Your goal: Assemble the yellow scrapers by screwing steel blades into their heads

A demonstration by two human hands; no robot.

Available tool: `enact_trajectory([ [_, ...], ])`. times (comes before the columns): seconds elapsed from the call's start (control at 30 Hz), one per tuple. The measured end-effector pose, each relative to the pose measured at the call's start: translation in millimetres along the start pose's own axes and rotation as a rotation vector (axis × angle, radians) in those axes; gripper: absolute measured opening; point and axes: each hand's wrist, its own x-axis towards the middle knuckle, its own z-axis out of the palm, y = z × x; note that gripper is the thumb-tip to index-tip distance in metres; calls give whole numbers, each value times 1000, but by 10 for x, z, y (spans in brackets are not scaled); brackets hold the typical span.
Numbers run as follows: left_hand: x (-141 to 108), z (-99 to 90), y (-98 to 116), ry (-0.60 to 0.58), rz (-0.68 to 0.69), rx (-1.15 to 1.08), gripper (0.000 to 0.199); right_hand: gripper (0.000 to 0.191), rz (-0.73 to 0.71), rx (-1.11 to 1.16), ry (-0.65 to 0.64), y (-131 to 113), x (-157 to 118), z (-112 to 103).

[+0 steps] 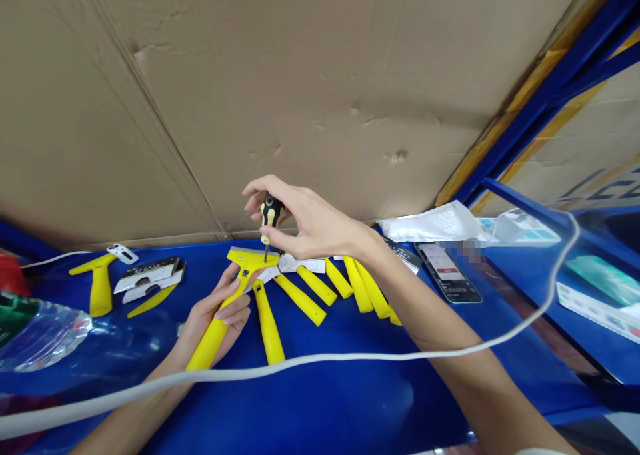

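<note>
My left hand (220, 315) is closed round the handle of a yellow scraper (209, 341), whose wide head points up and away from me. In my right hand (300, 218) is a short screwdriver (271, 213) with a black and cream handle, held upright by thumb and fingers. Its shaft runs down to the right side of the scraper head, where the tip seems to touch; the exact contact is too small to tell. Several more yellow scrapers lie in a row beyond and beside my hands, one handle (270, 328) just right of my left hand.
A white cable (350, 357) crosses in front of me. On the blue table (340, 401) lie a phone (447, 273), a white plastic packet (430, 224), black and white cards (150, 276) and another yellow scraper (101, 288). A clear bottle (50, 328) is at left; cardboard (300, 95) stands behind.
</note>
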Motion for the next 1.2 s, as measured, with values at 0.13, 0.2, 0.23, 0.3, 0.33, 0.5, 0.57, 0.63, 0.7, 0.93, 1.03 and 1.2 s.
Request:
enact_trajectory([
  [0.13,13,-30,-15,-10,-8,13,40,46,17,44,-37,-17,-8,19],
  [0.2,24,-42,-28,-30,-12,24,43,38,27,55,-51,-11,-1,38],
  [0.23,30,-47,-34,-35,-14,28,45,32,22,43,-52,-3,5,48],
  [0.3,42,-54,-43,-29,-14,31,47,21,0,-13,-43,20,18,64],
  [0.33,47,-57,-46,-22,-13,32,47,19,-11,-49,-34,33,23,70],
  [0.5,38,-56,-39,-18,-11,32,41,20,-56,-158,-2,46,26,77],
  [0.57,26,-44,-31,-20,-16,30,42,20,-59,-165,2,27,17,74],
  [0.63,15,-25,-22,-18,-19,22,44,21,-41,-117,-14,11,9,74],
  [0.7,6,-4,-12,-10,-20,10,43,23,-8,-26,-35,9,4,80],
  [0.93,-19,28,0,-25,-27,10,46,29,-18,-107,34,37,7,131],
  [1.03,-16,10,-3,-36,-21,7,45,27,14,-48,1,10,0,140],
  [1.2,-10,-8,-5,-76,-16,10,43,32,26,-64,13,-4,-9,134],
])
